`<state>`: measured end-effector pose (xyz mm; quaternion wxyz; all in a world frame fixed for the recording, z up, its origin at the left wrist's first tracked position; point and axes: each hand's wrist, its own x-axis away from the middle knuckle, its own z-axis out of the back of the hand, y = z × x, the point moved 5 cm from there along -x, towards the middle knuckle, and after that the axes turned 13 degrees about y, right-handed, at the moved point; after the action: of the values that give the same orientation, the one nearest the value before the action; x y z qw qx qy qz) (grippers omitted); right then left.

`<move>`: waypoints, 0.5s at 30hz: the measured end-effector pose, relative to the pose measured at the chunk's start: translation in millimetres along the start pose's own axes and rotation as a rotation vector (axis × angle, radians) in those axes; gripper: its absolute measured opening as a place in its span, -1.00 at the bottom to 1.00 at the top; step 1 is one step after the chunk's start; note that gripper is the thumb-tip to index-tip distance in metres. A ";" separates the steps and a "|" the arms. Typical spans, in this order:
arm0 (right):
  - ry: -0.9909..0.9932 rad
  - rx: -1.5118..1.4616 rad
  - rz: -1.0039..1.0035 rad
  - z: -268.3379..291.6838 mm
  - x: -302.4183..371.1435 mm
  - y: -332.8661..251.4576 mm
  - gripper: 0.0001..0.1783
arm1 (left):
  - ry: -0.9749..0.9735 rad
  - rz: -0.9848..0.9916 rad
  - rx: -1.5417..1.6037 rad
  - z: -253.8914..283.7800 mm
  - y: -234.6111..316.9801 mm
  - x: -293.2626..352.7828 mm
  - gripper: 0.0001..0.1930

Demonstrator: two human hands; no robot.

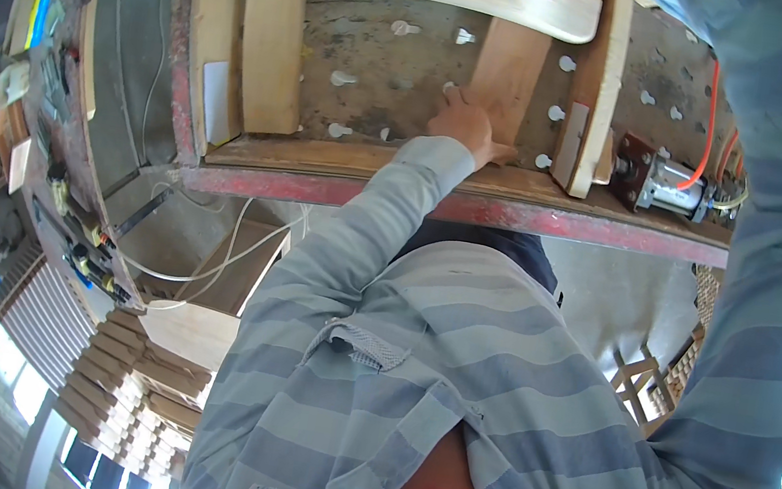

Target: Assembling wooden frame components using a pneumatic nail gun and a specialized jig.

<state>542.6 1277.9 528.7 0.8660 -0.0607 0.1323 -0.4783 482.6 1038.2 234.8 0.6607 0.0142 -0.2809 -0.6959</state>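
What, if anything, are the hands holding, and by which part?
The left hand lies over the near end of a wooden slat; grip or mere contact can't be told. The right hand isn't discernible.

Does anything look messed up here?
A bit! The red edge looks scuffed, its paint patchy and worn. A white cord hangs in loose loops at the left, which looks untidy.
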 end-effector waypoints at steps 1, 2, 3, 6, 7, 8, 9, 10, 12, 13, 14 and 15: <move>0.049 -0.008 -0.032 -9.4 -12.1 15.1 -0.03 | 0.053 -0.019 -0.046 -8.1 13.9 -0.9 -0.17; 0.098 -0.020 -0.062 -16.8 -18.9 30.7 -0.05 | 0.105 -0.032 -0.092 -13.5 26.6 -1.2 -0.16; 0.063 -0.003 0.011 -11.2 -9.8 19.9 -0.08 | 0.106 -0.033 -0.096 -17.6 34.2 -1.5 -0.16; -0.059 0.009 0.027 6.7 -7.7 11.9 -0.12 | 0.133 0.094 -0.066 -23.8 57.7 -5.6 -0.14; -0.156 -0.007 -0.022 9.9 -14.9 12.9 -0.12 | 0.144 0.133 -0.055 -24.6 63.9 -7.8 -0.14; -0.256 -0.026 -0.067 11.3 -21.6 14.7 -0.13 | 0.148 0.126 -0.055 -26.5 68.4 -9.1 -0.14; -0.356 -0.046 -0.111 12.6 -27.6 15.8 -0.13 | 0.175 0.119 -0.043 -27.9 68.6 -11.0 -0.13; -0.457 -0.069 -0.150 10.9 -33.6 15.1 -0.14 | 0.202 0.119 -0.033 -28.6 63.3 -12.7 -0.13; -0.658 -0.118 -0.228 7.9 -33.4 16.4 -0.15 | 0.255 0.117 -0.014 -27.8 58.1 -15.2 -0.11; -0.657 -0.121 -0.214 2.7 -31.8 15.8 -0.15 | 0.262 0.129 -0.018 -26.3 56.3 -14.5 -0.11; -0.495 -0.055 -0.134 -1.9 -29.8 16.7 -0.15 | 0.267 0.131 -0.022 -24.8 56.5 -13.8 -0.11; -0.330 0.009 -0.052 -7.4 -24.0 17.2 -0.15 | 0.274 0.135 -0.027 -22.7 56.8 -12.9 -0.11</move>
<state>542.2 1307.5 521.8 0.8637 -0.1381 -0.0155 -0.4845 544.9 1043.5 234.4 0.7384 0.0814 -0.1790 -0.6451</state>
